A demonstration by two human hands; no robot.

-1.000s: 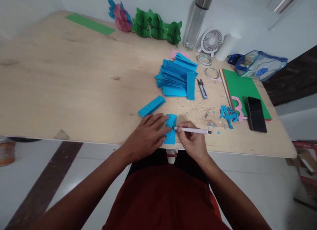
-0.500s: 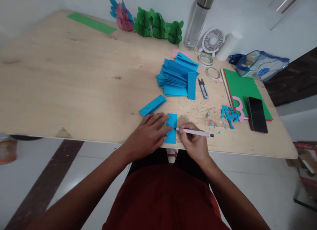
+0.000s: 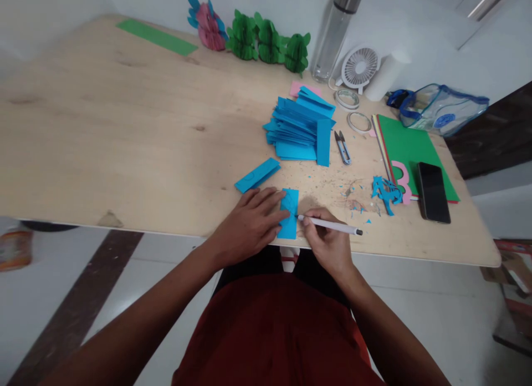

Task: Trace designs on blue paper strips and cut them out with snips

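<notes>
A small blue paper strip (image 3: 288, 227) lies at the table's front edge, with dark curved lines drawn on its upper part. Flat on its left side rests my left hand (image 3: 251, 222), fingers spread and pressing the paper down. My right hand (image 3: 330, 239) grips a white pen (image 3: 334, 225), its tip at the strip's right edge. Just beyond my left fingers sits a folded blue paper piece (image 3: 257, 175) with a curved line on it. Farther back is a pile of folded blue papers (image 3: 297, 128).
Thread snips (image 3: 343, 147) lie right of the pile, near two tape rolls (image 3: 347, 99). Blue scraps (image 3: 387, 194), a phone (image 3: 433, 192) and green sheets (image 3: 405, 147) are on the right. Along the wall stand green paper figures (image 3: 270, 41), a bottle (image 3: 336, 36) and a fan (image 3: 359, 68).
The pen tip has shifted slightly to the right on the strip, and the pen's rear end has swung a little toward me. My left hand stays on the paper. The view has shifted slightly.
</notes>
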